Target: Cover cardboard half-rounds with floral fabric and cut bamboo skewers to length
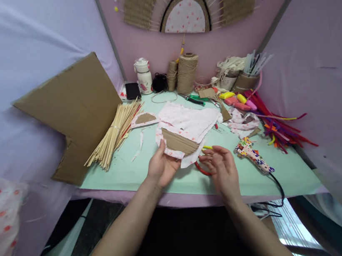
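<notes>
My left hand (163, 164) grips a half-round cardboard piece (179, 141) by its lower left edge, thumb on top. White cloth with pink spots (185, 115) lies under and around the cardboard, spread up towards the table's middle. Just right of the cloth's lower edge is my right hand (221, 165), its fingers loosely bent and apart. Close to its fingertips are a red ring-shaped handle (202, 169) and a short yellow part (207, 147), partly hidden by the hand and cloth. A smaller cloth-edged half-round cardboard piece (145, 118) lies to the left.
A bundle of thin sticks (115, 135) and a big cardboard sheet (76, 107) are on the left. Twine spools (187, 73) and a white bottle (144, 77) stand behind. A patterned glue gun (255, 157), its cord over the table edge, lies right, near cloth scraps (242, 122) and pipe cleaners (279, 126).
</notes>
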A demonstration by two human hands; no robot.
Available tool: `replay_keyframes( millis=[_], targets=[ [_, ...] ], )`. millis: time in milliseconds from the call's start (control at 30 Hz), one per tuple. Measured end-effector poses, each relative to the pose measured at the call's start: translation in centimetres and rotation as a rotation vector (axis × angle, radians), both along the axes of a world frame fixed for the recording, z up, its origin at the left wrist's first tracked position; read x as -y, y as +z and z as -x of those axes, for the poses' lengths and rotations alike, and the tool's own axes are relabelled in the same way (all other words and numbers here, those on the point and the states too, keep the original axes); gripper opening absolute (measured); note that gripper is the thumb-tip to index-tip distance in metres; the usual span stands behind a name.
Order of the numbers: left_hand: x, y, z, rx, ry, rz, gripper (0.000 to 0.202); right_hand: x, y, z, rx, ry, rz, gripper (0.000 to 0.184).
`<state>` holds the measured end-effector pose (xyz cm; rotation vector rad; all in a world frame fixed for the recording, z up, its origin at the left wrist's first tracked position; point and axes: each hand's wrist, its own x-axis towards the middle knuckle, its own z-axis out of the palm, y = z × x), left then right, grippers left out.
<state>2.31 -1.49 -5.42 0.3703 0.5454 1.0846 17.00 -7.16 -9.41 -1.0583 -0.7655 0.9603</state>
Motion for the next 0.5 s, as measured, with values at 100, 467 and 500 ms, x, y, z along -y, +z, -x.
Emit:
replay_keyframes(
  millis=[100, 467, 500],
  targets=[
    [-0.1, 0.8, 0.9, 0.010, -0.047, -0.062, 0.057, 0.1, -0.3, -1.0, 0.447, -0.167, -0.192, 0.036],
    [2.1, 0.3, -0.2, -0.173, -0.130, -0.122, 0.066, -0.4, 0.5, -2.6, 1.383, -0.287, -0.711, 0.046],
    [2.2, 0.4, -0.3, -0.183, -0.125, -0.109, 0.066, -0.3, 0.6, -2.8, 1.394, -0.260, -0.727, 0.042]
  ],
)
